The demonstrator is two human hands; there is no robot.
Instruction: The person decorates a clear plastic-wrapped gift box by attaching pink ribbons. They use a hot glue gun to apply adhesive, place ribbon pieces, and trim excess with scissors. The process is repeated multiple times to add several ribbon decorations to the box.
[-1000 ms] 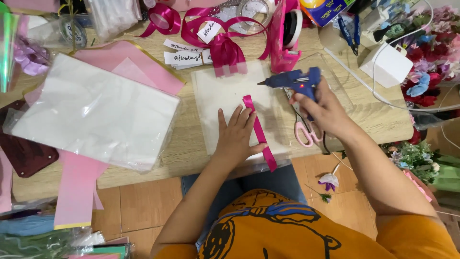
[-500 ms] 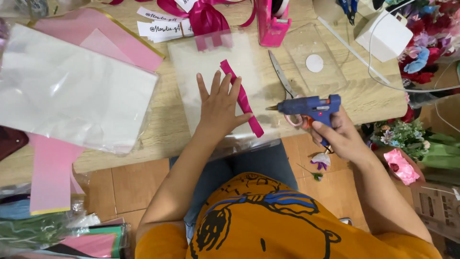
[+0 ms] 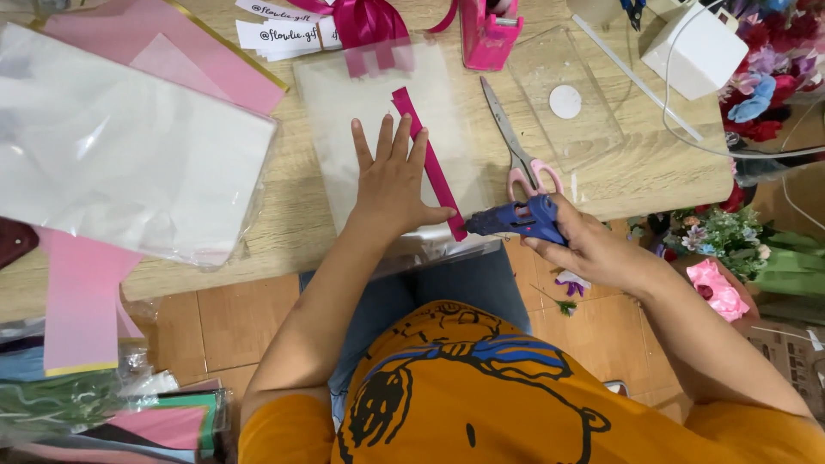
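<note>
my left hand (image 3: 394,182) flat, palm down, fingers spread, pointing away from me near the desk's front edge, left forearm straight, my right hand (image 3: 586,247) fisted in a grip off the front edge, elbow bent

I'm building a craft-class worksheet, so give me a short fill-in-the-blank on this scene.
1. The left hand lies flat beside a pink ____.
2. The right hand grips a blue ____ gun.
3. The scissors have ____ handles.
Missing words: ribbon; glue; pink.
</note>
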